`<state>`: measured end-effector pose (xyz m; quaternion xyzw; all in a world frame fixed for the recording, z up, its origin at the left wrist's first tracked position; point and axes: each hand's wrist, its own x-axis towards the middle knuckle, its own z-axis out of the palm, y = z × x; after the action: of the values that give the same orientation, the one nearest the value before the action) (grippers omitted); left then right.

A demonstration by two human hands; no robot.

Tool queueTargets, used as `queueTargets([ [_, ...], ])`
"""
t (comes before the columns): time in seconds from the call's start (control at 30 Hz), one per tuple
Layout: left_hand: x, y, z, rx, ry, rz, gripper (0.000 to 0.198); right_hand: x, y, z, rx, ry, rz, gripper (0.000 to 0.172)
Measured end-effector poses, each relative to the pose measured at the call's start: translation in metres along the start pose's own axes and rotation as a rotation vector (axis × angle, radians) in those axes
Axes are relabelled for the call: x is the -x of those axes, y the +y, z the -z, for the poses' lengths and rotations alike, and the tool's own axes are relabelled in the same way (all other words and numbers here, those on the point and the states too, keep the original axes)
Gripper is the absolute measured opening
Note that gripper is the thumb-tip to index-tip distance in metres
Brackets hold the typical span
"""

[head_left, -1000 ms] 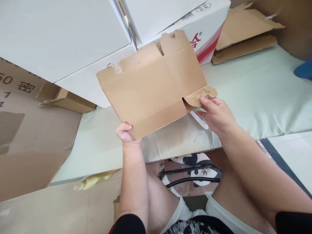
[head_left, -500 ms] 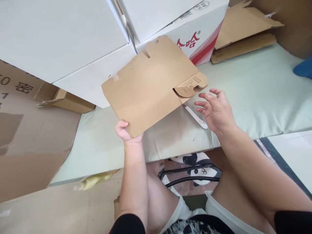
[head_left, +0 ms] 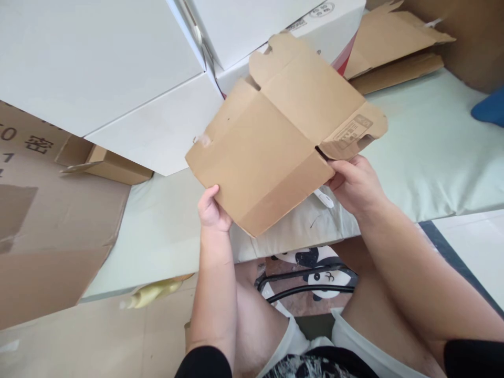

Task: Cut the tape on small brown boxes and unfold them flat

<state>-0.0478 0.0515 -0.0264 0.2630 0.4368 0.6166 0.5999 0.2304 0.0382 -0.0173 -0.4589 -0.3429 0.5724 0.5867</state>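
Observation:
A brown cardboard box [head_left: 252, 157], partly flattened with creased panels and flaps, is raised at a tilt over the pale green surface. My left hand [head_left: 214, 210] is closed on its lower left edge, thumb on top. My right hand [head_left: 354, 181] pinches the right edge beside a flap with printed marks. Under the cardboard's lower right edge lies a white knife-like tool [head_left: 324, 198], mostly hidden.
White boxes [head_left: 145, 115] stand behind on the pale green surface [head_left: 425, 142]. Folded cardboard [head_left: 394, 47] lies at the back right, near a blue object [head_left: 490, 115]. A large printed carton [head_left: 59, 226] fills the left side. Below is a yellow bottle [head_left: 157, 292].
My right hand has closed on the cardboard's right edge. The cardboard has moved right and its panels have spread further apart, covering more of the white tool.

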Motion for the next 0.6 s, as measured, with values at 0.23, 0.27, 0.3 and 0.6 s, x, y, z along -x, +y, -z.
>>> queueTargets([
  [0.23,-0.007,-0.002,0.009,0.002,0.087,-0.065,0.038,-0.008,0.0,0.013,-0.048,0.17,0.084,0.021],
  [0.27,-0.007,-0.003,0.009,0.005,0.103,-0.075,0.038,-0.01,0.001,0.015,-0.067,0.232,0.091,0.019],
  [0.3,-0.007,-0.004,0.008,0.011,0.119,-0.08,0.037,-0.012,0.002,0.017,-0.08,0.287,0.088,0.016],
  [0.6,-0.008,-0.002,0.002,0.062,0.119,-0.097,0.032,-0.017,0.006,0.016,0.015,0.459,0.193,0.012],
])
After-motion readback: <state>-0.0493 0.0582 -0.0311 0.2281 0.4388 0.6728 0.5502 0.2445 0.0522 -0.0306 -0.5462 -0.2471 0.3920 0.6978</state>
